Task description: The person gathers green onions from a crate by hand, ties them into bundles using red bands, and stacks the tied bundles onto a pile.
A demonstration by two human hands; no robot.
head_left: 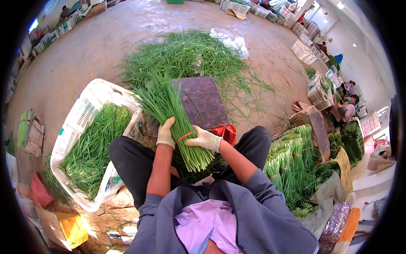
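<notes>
A thick bundle of long green stalks (177, 116) slants over my lap, its pale cut ends toward me and its leafy tips up and to the left. A red band (185, 136) circles it near the cut ends. My left hand (166, 133), in a pale glove, grips the bundle's left side. From the right, my gloved right hand (204, 139) holds it beside the band. Just beyond is a dark, speckled board (201, 99), with red plastic (225, 133) at its near edge.
A white crate (69, 142) of loose stalks stands at my left. Banded bundles (292, 161) are stacked at my right. Ahead lie a heap of greens (182, 55) and a white bag (231, 41). People (349, 109) sit among crates at the far right.
</notes>
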